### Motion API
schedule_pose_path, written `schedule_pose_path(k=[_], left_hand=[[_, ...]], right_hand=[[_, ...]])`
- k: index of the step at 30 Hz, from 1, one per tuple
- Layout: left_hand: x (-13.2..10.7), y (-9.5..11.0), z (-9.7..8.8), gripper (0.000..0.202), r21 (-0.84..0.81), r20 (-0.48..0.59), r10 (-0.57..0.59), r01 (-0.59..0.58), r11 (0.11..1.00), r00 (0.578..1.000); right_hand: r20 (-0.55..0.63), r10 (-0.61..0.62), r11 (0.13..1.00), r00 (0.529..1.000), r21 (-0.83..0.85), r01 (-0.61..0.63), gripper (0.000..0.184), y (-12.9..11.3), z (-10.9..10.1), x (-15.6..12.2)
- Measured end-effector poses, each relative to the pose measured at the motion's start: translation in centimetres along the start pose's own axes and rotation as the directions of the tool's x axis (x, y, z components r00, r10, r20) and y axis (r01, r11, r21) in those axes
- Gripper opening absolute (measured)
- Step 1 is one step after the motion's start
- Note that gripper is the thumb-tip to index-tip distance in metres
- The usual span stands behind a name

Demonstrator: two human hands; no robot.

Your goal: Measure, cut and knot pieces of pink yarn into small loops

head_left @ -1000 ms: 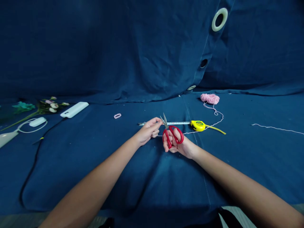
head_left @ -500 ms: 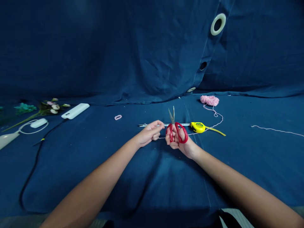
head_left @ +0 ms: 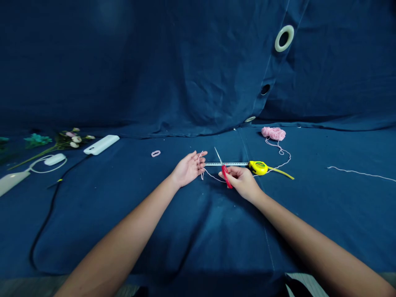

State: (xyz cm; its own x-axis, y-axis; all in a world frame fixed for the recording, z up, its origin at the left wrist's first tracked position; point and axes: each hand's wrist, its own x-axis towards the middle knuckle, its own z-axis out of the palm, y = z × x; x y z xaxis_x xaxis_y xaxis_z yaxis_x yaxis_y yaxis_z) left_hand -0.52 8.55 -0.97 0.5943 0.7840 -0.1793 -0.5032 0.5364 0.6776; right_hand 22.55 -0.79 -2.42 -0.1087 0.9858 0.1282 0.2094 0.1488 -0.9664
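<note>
My left hand (head_left: pixel 188 168) is palm up with its fingers stretched out. Pale pink yarn (head_left: pixel 211 175) lies looped over those fingers, its end hanging below them, and runs right past the other hand. Red-handled scissors (head_left: pixel 227 176) are in my right hand (head_left: pixel 243 181), seen edge-on with the blades pointing up and left. Behind both hands, the extended blade of a yellow tape measure (head_left: pixel 258 167) stretches leftward, its far end hidden by my left hand. At the back right sits the pink yarn bundle (head_left: pixel 273 133), with a strand trailing from it.
A small pink yarn loop (head_left: pixel 156 153) lies left of centre on the blue cloth (head_left: pixel 123 231). Farther left are a white power strip (head_left: pixel 101 144) with a black cable, artificial flowers (head_left: pixel 74 139) and a white corded device (head_left: pixel 55 159). Another yarn strand (head_left: pixel 355 168) lies at right.
My left hand has gone from a pinch to an opened palm, baring the yarn loop on its fingers. My right hand has turned over, swinging the scissors from upright and face-on to edge-on, leaning left.
</note>
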Motion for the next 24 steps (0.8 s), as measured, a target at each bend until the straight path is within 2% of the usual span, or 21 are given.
schedule_pose_path(k=[3,7,11,13,16,18,20,22,24], left_hand=[[0.0,-0.1,-0.4,0.042,0.063,-0.002,0.051,-0.051,0.997,0.999],[-0.2,-0.5,-0.1,0.055,0.213,0.039,0.087,-0.093,0.973,0.995],[-0.7,-0.7,0.6,0.052,0.319,0.085,0.062,-0.086,0.944,0.994],[-0.9,-0.7,0.9,0.052,0.35,0.117,0.038,-0.077,0.934,0.992],[-1.1,-0.9,1.1,0.047,0.357,0.158,0.02,-0.076,0.931,0.987],[-1.1,-1.3,1.2,0.038,0.339,0.166,0.02,-0.076,0.938,0.986],[-1.1,-1.9,1.4,0.029,0.296,0.174,0.027,-0.078,0.952,0.984],[-1.2,-2.5,1.8,0.025,0.226,0.187,0.045,-0.087,0.97,0.981],[-1.4,-3.0,2.3,0.023,0.152,0.2,0.074,-0.106,0.983,0.977]], right_hand=[[-0.088,-0.082,0.973,0.993,-0.223,0.061,0.038,0.3,-0.7,0.1],[-0.167,-0.135,0.918,0.977,-0.392,0.06,0.04,0.3,-1.4,0.0],[-0.207,-0.201,0.818,0.957,-0.573,0.048,0.031,-0.5,-1.7,-0.1],[-0.217,-0.255,0.789,0.942,-0.611,0.072,0.03,-1.2,-1.6,-0.2],[-0.136,-0.317,0.827,0.939,-0.524,0.204,0.029,-1.7,-1.3,-0.6],[0.014,-0.313,0.854,0.95,-0.433,0.288,0.032,-1.7,-0.7,-0.9],[0.132,-0.273,0.865,0.953,-0.399,0.303,0.033,-1.4,0.1,-1.1],[0.152,-0.231,0.863,0.961,-0.425,0.275,0.031,-1.0,1.0,-1.3],[0.107,-0.211,0.862,0.972,-0.448,0.236,0.033,-0.8,1.7,-1.3]])
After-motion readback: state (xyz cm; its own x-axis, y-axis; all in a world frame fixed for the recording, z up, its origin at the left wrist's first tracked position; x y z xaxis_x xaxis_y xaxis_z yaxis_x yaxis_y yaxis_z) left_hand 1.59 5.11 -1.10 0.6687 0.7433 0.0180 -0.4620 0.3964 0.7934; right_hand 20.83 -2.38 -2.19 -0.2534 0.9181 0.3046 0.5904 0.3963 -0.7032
